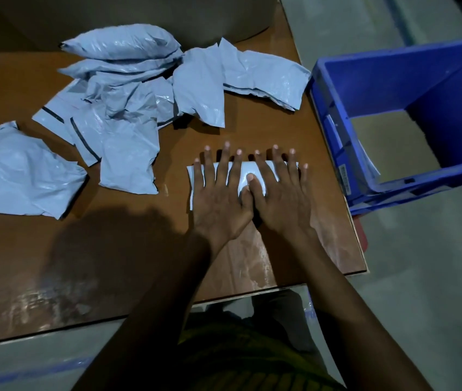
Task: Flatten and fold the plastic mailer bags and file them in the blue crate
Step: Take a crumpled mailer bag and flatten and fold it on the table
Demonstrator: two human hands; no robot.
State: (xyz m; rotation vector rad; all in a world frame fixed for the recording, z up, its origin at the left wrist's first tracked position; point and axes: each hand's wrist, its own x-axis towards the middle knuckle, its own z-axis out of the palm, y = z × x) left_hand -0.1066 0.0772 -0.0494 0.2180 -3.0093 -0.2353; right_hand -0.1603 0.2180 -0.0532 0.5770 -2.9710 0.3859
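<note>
Both hands are down on the desk [128,249]. The left hand [221,204] and the right hand [280,201] lie side by side, palms flat on one folded mailer bag [248,167]. The fingers [222,167] are straight and spread wide, pressing rather than gripping, and their tips reach past the bag's far edge onto the wood. The two thumbs meet in the middle, the right one lying across the pale plastic. The bag is a short, wide strip right of the desk's centre, mostly hidden under the hands. Only its left end and slivers between the fingers show.

Out to the left and far side there's a loose heap of crumpled grey mailer bags [122,108], overlapping each other, some with dark seal strips showing. One more crumpled bag [18,179] lies by itself at the left edge, apart from the heap. Another pair [263,77] sprawls toward the far right corner.

The blue crate [379,80] sits just beside the desk's right edge, off the desk, its open top facing the camera. Something pale leans against its near-left wall, but I can't tell what it is. A big cardboard box [139,12] stands at the far side behind the heap. Grey floor [421,277] shows on the right.
</note>
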